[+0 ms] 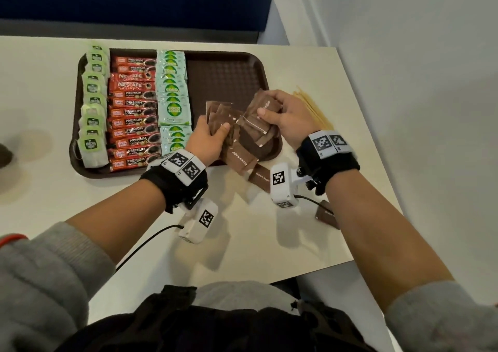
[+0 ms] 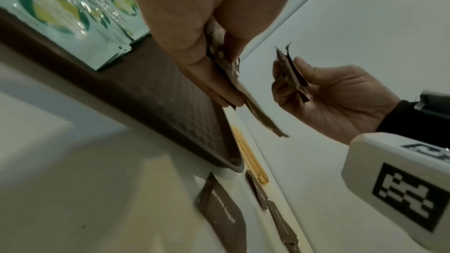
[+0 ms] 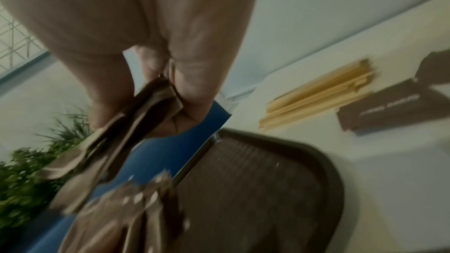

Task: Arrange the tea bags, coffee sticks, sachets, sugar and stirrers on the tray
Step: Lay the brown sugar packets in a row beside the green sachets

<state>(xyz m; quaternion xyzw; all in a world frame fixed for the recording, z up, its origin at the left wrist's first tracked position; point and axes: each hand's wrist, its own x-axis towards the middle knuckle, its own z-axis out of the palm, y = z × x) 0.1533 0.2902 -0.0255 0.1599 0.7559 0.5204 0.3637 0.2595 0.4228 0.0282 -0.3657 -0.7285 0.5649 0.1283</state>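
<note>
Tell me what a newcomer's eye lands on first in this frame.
Both hands, the left hand and the right hand, grip fans of brown sugar sachets above the tray's bare right half. Its left half holds neat columns: tea bags, coffee sticks, green sachets. Stirrers lie off the tray, on the right.

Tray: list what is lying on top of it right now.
On the tray: a column of tea bags, coffee sticks, Coco sachets. Its right part shows bare; the hands' brown sugar packets cover the near right corner.
</note>
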